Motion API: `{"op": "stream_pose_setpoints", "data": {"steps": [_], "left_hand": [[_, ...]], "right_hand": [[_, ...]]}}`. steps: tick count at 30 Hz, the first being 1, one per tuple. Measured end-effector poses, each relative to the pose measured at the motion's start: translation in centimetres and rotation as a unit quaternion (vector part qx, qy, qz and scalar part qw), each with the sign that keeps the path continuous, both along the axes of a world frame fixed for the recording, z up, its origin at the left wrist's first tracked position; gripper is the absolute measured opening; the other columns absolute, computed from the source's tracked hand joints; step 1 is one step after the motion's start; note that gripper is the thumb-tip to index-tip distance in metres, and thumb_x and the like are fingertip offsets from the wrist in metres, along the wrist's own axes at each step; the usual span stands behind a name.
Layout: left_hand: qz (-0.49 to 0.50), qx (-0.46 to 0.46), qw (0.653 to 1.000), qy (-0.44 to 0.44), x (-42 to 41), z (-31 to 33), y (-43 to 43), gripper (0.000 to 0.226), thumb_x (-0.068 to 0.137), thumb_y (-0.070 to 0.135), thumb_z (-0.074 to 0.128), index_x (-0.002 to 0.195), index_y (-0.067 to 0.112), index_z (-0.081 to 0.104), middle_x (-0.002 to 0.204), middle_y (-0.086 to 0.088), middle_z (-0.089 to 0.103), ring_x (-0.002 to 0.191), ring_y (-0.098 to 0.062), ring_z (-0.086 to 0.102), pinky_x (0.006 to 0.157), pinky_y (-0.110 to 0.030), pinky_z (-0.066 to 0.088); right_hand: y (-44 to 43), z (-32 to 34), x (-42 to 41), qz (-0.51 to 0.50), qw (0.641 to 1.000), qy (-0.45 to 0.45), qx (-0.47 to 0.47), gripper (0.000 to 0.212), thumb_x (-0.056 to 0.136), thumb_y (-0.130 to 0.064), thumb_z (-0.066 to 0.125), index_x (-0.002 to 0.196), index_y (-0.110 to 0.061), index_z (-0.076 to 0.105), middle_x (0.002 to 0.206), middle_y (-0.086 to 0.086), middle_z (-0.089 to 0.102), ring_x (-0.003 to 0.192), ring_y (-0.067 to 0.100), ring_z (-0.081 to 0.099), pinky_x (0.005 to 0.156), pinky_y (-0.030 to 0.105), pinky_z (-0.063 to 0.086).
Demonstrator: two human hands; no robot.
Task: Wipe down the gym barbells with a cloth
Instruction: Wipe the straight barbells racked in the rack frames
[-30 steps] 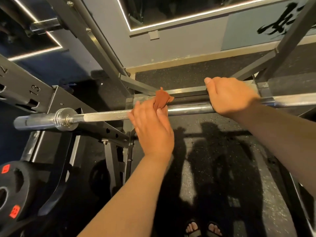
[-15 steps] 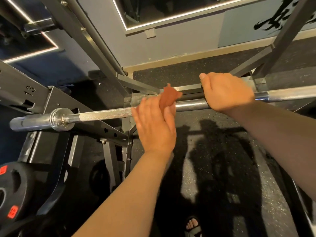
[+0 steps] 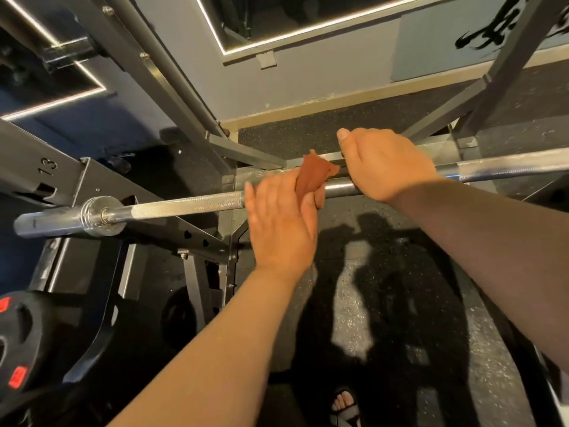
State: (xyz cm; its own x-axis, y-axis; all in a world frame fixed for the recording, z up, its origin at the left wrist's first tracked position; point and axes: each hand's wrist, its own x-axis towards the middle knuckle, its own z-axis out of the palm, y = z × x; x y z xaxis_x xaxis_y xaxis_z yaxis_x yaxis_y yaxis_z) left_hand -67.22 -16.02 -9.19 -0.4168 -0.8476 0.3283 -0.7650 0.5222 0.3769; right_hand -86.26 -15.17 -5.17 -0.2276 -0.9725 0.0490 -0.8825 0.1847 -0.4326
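Observation:
A steel barbell (image 3: pixel 184 204) lies across the rack, its sleeve and collar (image 3: pixel 95 215) at the left. My left hand (image 3: pixel 280 223) is over the bar's middle with its fingers nearly straight. It pinches a small rust-red cloth (image 3: pixel 314 177) between thumb and fingers, against the bar. The cloth's top sticks up above the shaft. Just to the right, almost touching the cloth, my right hand (image 3: pixel 385 163) grips the bar overhand. The shaft (image 3: pixel 508 167) runs on to the right edge.
Grey rack uprights (image 3: pixel 160 87) and braces cross behind the bar. A numbered upright (image 3: pixel 46 167) stands at left. Black weight plates with red labels (image 3: pixel 18 343) hang at lower left. Below is black rubber floor (image 3: pixel 385 303), and a sandalled foot (image 3: pixel 345 402).
My left hand slid right along the bar with the cloth, closing on my right hand, and its fingers straightened from the wrapped grip. The right hand kept its hold.

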Motion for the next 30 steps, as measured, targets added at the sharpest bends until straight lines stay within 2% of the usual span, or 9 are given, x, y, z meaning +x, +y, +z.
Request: {"op": "stream_pose_setpoints", "data": {"steps": [3,5,7,9,14,17,21,25,30], "left_hand": [[0.035,-0.018,0.999,0.005,-0.6,-0.2,-0.1,0.036,0.104,0.032,0.037,0.129,0.015,0.056,0.123,-0.002,0.059,0.125,-0.026,0.052,0.123,-0.056,0.015],[0.081,-0.028,0.996,0.035,-1.7,-0.3,0.3,0.037,0.105,0.033,0.033,0.124,0.013,0.058,0.12,-0.003,0.06,0.124,-0.026,0.051,0.124,-0.056,0.014],[0.149,-0.014,0.983,0.102,-3.8,-0.1,1.0,0.039,0.104,0.034,0.031,0.116,0.012,0.06,0.118,-0.004,0.06,0.128,-0.027,0.049,0.127,-0.052,0.004],[0.185,0.021,0.972,0.146,-6.4,0.3,2.0,0.038,0.103,0.034,0.031,0.117,0.014,0.061,0.122,-0.003,0.059,0.136,-0.026,0.043,0.127,-0.045,-0.007],[-0.007,0.032,0.999,0.041,-8.1,0.0,3.9,0.041,0.103,0.036,0.032,0.135,0.023,0.052,0.13,0.005,0.054,0.136,-0.021,0.042,0.125,-0.052,0.003],[-0.071,-0.007,0.997,-0.025,-4.6,0.2,2.0,0.043,0.104,0.035,0.036,0.143,0.022,0.047,0.135,0.005,0.055,0.137,-0.019,0.043,0.125,-0.05,0.012],[0.092,-0.009,0.994,0.062,-1.3,0.0,0.5,0.035,0.105,0.031,0.032,0.124,0.016,0.057,0.123,0.0,0.058,0.13,-0.025,0.05,0.124,-0.055,0.013],[0.224,0.023,0.959,0.17,-6.0,0.3,1.5,0.039,0.1,0.032,0.03,0.112,0.013,0.062,0.119,-0.003,0.06,0.136,-0.028,0.044,0.126,-0.053,0.004],[0.013,0.02,0.995,0.094,-9.7,-0.2,4.6,0.03,0.103,0.032,0.04,0.124,0.022,0.058,0.121,0.007,0.057,0.129,-0.021,0.048,0.125,-0.051,0.005]], "right_hand": [[0.1,0.5,-0.6,0.011,0.999,-0.015,0.031,0.049,0.111,-0.043,0.017,0.096,-0.015,0.054,0.093,0.01,0.06,0.086,0.032,0.054,0.076,0.041,0.039],[0.9,0.4,-1.5,-0.004,0.998,0.05,0.031,0.048,0.111,-0.04,0.017,0.1,-0.014,0.055,0.092,0.009,0.058,0.084,0.031,0.053,0.075,0.041,0.038],[2.2,0.2,-3.1,-0.058,0.993,0.1,0.025,0.048,0.111,-0.035,0.017,0.107,-0.01,0.057,0.093,0.012,0.059,0.087,0.035,0.056,0.074,0.043,0.037],[2.8,0.0,-4.2,-0.08,0.993,0.08,0.038,0.05,0.112,-0.035,0.016,0.11,-0.007,0.058,0.092,0.013,0.057,0.09,0.038,0.059,0.074,0.044,0.039],[2.1,-0.4,-3.9,-0.065,0.995,0.076,0.022,0.049,0.112,-0.035,0.017,0.113,-0.008,0.058,0.108,0.017,0.065,0.099,0.041,0.062,0.072,0.042,0.036],[2.1,-0.8,-4.4,-0.064,0.995,0.069,0.025,0.056,0.109,-0.038,0.011,0.115,-0.009,0.059,0.104,0.016,0.064,0.09,0.037,0.059,0.072,0.04,0.035],[2.3,-0.7,-4.4,-0.068,0.997,0.018,0.016,0.056,0.11,-0.043,0.012,0.103,-0.011,0.057,0.09,0.009,0.056,0.082,0.03,0.051,0.074,0.041,0.039],[2.6,-0.6,-4.3,-0.077,0.997,0.019,0.003,0.051,0.111,-0.044,0.013,0.097,-0.014,0.053,0.088,0.009,0.055,0.08,0.031,0.049,0.073,0.04,0.036],[2.5,-0.5,-4.2,-0.089,0.996,0.024,-0.005,0.054,0.112,-0.039,0.018,0.11,-0.007,0.061,0.097,0.016,0.063,0.091,0.037,0.06,0.074,0.04,0.038]]}}
